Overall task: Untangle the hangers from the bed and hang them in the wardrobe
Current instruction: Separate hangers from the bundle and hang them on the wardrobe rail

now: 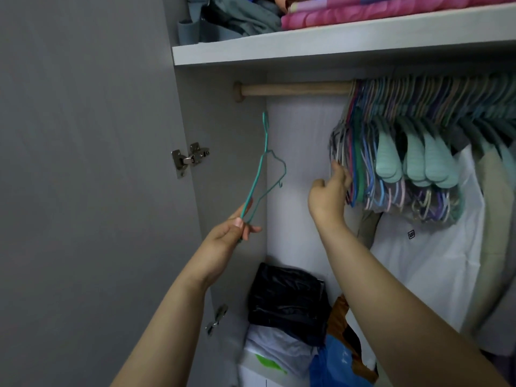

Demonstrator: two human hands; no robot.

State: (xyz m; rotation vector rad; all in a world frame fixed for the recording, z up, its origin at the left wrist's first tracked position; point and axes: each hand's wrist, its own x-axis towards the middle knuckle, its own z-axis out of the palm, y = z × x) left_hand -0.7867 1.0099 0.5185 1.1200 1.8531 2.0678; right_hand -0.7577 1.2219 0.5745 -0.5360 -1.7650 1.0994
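My left hand pinches one end of a thin teal wire hanger and holds it upright, hook pointing up, below the wooden rail. A dense bundle of coloured hangers hangs on the right part of that rail. My right hand reaches to the left edge of the bundle, and its fingers touch the outermost hangers. The left stretch of the rail is bare.
The grey wardrobe door stands open at left with a metal hinge. A white shelf above carries folded pink and grey fabrics. A white garment hangs at right. Black, white and blue bags lie on the wardrobe floor.
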